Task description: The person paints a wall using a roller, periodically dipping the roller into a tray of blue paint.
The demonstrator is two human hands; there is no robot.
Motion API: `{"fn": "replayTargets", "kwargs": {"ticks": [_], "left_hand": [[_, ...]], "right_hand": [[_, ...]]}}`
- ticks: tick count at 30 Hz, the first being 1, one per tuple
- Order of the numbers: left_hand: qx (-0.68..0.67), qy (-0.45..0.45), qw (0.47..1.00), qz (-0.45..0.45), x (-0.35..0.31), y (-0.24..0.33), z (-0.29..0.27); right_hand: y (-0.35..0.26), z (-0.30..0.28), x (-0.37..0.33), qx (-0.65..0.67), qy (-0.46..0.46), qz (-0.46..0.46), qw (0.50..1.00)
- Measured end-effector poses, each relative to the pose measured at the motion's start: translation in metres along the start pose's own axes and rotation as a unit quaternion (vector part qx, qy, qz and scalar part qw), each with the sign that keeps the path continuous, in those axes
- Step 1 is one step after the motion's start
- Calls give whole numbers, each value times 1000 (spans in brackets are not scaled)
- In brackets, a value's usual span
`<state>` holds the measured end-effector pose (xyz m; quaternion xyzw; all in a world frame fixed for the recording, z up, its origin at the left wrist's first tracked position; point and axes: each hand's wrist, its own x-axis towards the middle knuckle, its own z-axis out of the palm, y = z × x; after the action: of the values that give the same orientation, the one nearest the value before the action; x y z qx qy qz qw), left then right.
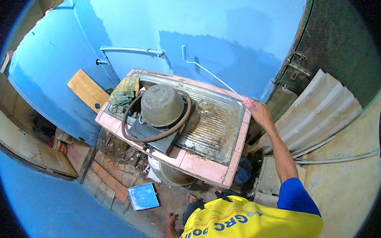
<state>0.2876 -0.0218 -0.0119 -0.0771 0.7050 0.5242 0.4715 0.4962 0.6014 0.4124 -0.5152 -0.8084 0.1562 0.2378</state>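
Note:
My right hand (pixel 260 112) is closed around the red-pink grip of a paint roller (pixel 215 75), above the right end of the sink counter. The long thin rod slants up and left to a light-blue roller head (pixel 184 52), which lies against the blue wall (pixel 206 19). Around the roller head, a darker blue area borders a paler one. What appears to be my left hand (pixel 172 221) hangs low beside my body, small and dim; its fingers are not clear. On the floor lies a paint tray (pixel 143 196) with blue and whitish paint in it.
Below the wall stands a pink-tiled counter (pixel 203 166) with a dirty metal sink, bearing an upturned grey pot (pixel 162 104), a hose (pixel 156 139) and a cloth (pixel 123 97). A wooden board (pixel 87 90) leans left; corrugated sheets (pixel 312 110) lean right. Pipes (pixel 132 50) cross the wall.

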Motion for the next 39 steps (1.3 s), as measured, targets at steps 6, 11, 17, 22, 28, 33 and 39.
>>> {"fn": "replayTargets", "kwargs": {"ticks": [6,11,17,22,28,33,39], "left_hand": [[28,21,996,82,8,62,31],[10,74,996,49,-18,37,19],[271,49,959,-67,-52,-11,-12],[-39,102,992,-62,-47,-59,-30],[-46,80,996,11,-29,-46,-17],[1,22,999,30,-16,3,9],[51,14,999,-2,-20,18,26]], "right_hand": [[-14,66,30,15,-38,22,999],[-62,110,59,48,-46,4,998],[-44,149,90,45,-39,32,998],[-28,140,66,40,-23,47,998],[28,99,15,37,-6,68,997],[69,46,-24,26,22,90,995],[114,-11,-71,1,8,142,990]]}}
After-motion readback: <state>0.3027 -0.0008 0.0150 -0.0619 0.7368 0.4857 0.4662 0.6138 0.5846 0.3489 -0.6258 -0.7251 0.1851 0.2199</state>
